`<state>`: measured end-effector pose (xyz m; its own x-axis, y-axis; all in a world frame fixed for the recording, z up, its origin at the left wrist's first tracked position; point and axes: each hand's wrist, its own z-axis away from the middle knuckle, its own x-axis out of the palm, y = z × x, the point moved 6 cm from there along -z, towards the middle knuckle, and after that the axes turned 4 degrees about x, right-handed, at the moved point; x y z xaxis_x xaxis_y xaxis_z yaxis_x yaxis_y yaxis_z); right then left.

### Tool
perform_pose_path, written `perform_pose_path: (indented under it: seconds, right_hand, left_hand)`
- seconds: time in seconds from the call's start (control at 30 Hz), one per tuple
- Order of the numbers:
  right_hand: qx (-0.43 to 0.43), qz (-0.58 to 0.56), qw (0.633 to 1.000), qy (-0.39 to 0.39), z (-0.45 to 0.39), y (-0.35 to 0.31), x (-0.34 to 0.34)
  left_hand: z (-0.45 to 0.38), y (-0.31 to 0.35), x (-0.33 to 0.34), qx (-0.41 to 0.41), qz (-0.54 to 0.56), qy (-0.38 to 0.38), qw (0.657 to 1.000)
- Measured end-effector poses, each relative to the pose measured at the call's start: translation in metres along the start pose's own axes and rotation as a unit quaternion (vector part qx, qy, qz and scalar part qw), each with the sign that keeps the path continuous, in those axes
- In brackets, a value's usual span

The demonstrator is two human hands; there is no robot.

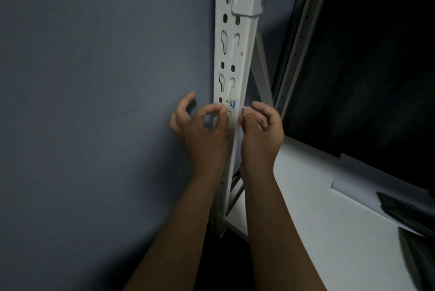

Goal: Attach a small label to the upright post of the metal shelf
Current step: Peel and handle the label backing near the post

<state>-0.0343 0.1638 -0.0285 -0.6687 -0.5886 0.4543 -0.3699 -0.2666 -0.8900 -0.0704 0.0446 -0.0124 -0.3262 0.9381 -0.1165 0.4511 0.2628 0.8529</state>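
- Grey wall [94,78] behind white shelf post [231,55]; lower shelf board [306,196] at right.
- Label [231,103] sits on post face, between slots.
- Rub it flat w/ fingertip, edges last.
- Left hand [202,130]: thumb + forefinger pinched at label's lower-left corner.
- Right hand [261,130]: fingers curled, nipping something small and bluish, can't ID.

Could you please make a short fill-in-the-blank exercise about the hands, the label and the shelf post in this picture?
1. The small label sits on the white ____ of the metal shelf.
2. The left hand pinches the label's ____ edge with thumb and forefinger.
3. The stripe on the label's right edge is ____.
4. The right hand is on the ____ side of the post.

Missing words: post; left; blue; right
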Motion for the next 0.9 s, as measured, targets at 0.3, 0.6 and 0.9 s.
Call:
perform_pose_path:
  seconds: [0.3, 0.6, 0.9]
  right_hand:
    - [-0.013, 0.007, 1.0, -0.015, 0.0019, 0.0003, 0.001]
    - [-0.012, 0.002, 0.999, -0.031, 0.0022, -0.0003, -0.001]
    - [-0.013, 0.007, 0.999, -0.037, 0.0025, -0.003, -0.0004]
  left_hand:
    - [0.0007, 0.0019, 0.0006, -0.016, -0.018, -0.02, 1.0]
    - [0.0025, 0.0014, 0.0014, -0.012, -0.032, 0.018, 0.999]
    - [0.0006, 0.0004, 0.0031, 0.012, -0.043, 0.028, 0.999]
